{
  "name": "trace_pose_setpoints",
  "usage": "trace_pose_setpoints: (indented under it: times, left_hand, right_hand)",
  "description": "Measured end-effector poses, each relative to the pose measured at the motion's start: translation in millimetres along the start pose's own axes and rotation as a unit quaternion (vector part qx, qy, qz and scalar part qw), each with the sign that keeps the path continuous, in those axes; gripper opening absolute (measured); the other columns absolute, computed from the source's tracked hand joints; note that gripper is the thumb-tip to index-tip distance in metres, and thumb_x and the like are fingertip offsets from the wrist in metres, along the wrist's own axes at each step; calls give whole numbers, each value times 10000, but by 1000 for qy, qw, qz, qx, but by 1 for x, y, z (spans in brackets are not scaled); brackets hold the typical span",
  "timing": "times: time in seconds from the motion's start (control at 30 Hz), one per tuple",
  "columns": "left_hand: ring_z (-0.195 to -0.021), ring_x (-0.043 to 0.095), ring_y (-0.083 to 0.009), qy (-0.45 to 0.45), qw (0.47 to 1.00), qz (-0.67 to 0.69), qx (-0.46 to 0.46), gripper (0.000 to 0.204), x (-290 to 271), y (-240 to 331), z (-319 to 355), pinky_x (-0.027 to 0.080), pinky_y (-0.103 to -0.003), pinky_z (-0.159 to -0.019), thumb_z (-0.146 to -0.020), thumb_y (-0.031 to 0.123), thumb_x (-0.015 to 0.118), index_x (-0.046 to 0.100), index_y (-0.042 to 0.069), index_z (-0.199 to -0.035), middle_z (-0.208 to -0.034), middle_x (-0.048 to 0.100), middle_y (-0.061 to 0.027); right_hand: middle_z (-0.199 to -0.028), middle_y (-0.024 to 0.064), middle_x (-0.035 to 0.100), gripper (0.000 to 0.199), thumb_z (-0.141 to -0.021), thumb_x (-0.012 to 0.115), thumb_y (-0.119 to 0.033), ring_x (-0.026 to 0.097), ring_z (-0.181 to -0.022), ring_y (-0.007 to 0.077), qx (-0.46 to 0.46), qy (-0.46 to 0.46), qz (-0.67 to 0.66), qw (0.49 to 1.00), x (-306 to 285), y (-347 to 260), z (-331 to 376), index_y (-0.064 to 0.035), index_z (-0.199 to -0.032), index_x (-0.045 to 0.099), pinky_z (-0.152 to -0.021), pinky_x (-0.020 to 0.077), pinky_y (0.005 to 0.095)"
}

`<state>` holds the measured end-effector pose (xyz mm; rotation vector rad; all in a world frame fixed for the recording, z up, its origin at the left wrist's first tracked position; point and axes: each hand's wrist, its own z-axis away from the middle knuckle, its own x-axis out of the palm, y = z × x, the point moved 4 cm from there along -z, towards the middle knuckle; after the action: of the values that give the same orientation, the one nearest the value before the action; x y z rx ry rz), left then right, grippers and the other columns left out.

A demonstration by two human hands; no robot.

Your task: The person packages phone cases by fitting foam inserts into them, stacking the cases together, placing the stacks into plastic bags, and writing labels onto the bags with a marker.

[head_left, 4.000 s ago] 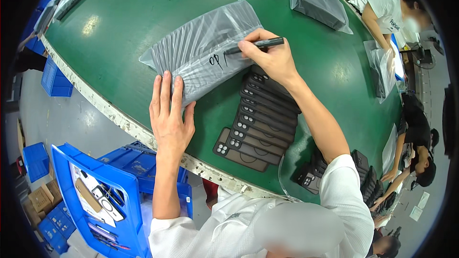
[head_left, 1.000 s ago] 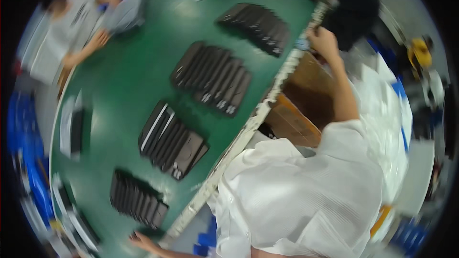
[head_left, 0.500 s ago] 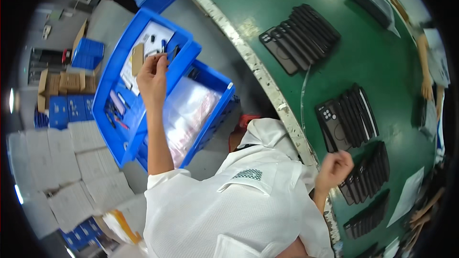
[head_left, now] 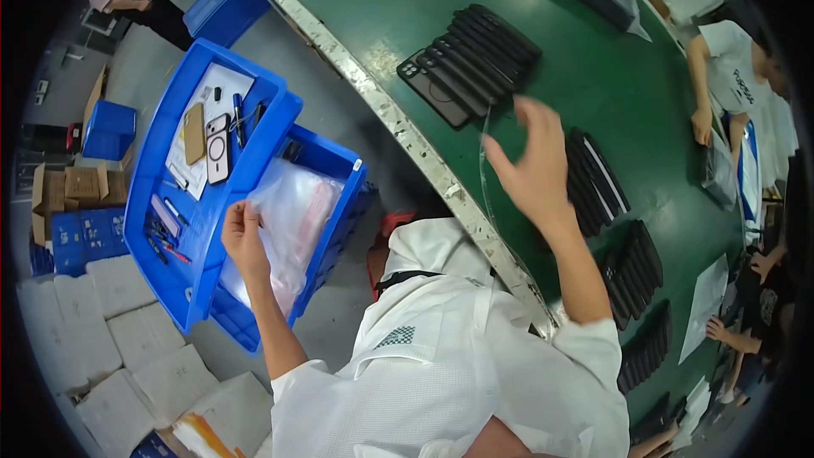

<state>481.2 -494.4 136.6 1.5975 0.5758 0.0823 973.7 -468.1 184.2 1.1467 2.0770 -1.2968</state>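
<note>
My left hand [head_left: 246,237] is closed in a pinch at the edge of the clear plastic bags [head_left: 292,212], which lie stacked in the lower blue bin [head_left: 349,195]. A bag's corner appears to be between its fingertips. My right hand [head_left: 536,161] hovers over the green table, thumb and fingers apart, holding nothing. Just beyond it lies a fanned row of dark phone cases [head_left: 441,89]. Another row of cases [head_left: 593,182] is partly hidden behind my right hand and wrist. In the upper blue bin [head_left: 140,229], a phone case with a black ring [head_left: 219,148] rests beside a tan case [head_left: 194,133].
More case rows [head_left: 632,276] stand along the green table [head_left: 356,0]. Pens and small tools [head_left: 161,233] lie in the upper bin. White wrapped stacks [head_left: 144,322] and cartons [head_left: 85,187] are at left. Co-workers [head_left: 721,68] sit across the table.
My left hand has come back from the upper bin to the plastic bags, uncovering the ringed phone case. My right hand has moved forward over the table and spread its fingers.
</note>
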Motion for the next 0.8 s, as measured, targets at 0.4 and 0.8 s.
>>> trace_pose_setpoints:
  times: [0.4, 0.8]
  left_hand:
    - [-773, 569, -76, -60, 994, 95, 14, 128, 93, 80, -17, 448, -230, -706, -1078, 99, 666, 695, -23, -1050, -875, 664, -7]
    - [-903, 737, -256, -362, 898, 68, 241, 242, 343, 170, -68, 570, -357, -831, -1039, 163, 697, 735, -31, -1177, -998, 778, -146]
  right_hand:
    - [-1701, 405, 230, 1339, -716, 827, -642, 233, -1507, 707, 10, -198, 286, 937, 100, 57, -169, -83, -1735, 161, -1201, 173, 813]
    - [-1533, 304, 555, 1215, -697, 895, -417, 622, -1341, 403, 202, 35, -64, 977, -21, 172, -181, 3, -1669, 299, -1112, 515, 445]
